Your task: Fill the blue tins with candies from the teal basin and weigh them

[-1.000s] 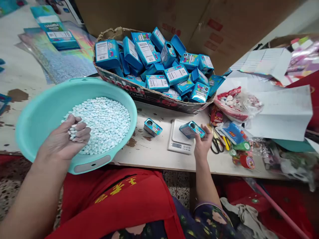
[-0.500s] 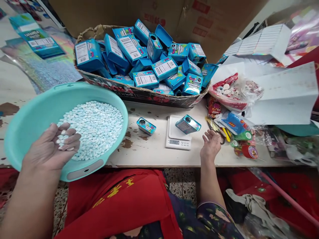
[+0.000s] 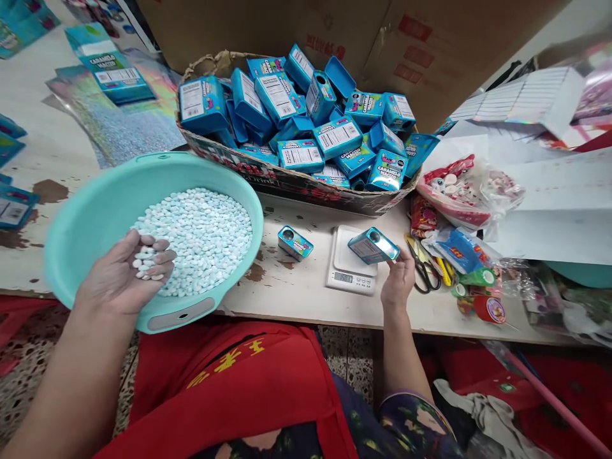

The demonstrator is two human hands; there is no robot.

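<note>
My left hand (image 3: 127, 271) is cupped palm up over the turquoise basin (image 3: 79, 223), its curled fingers holding several small pale candies (image 3: 146, 258). Beneath it, a heap of pale blue and white candies (image 3: 205, 233) fills part of the basin. My right hand (image 3: 399, 280) pinches the right end of a blue candy tin (image 3: 371, 247), which is tilted above the white digital scale (image 3: 351, 262). A round dark opening shows in the tin's top. Left of the scale, a second tin (image 3: 295, 243) with a similar opening stands on the table.
Behind is a cardboard tray (image 3: 287, 182) heaped with blue tins. Scissors (image 3: 423, 264), tape rolls (image 3: 486, 277) and a bag of red and white sweets (image 3: 466, 188) lie to the right. The worn white table (image 3: 287, 303) ends near my red apron (image 3: 248, 376).
My right hand has closed on the tin at the scale, and the tin has tipped. My left hand still holds candies over the basin. The whole view has shifted slightly.
</note>
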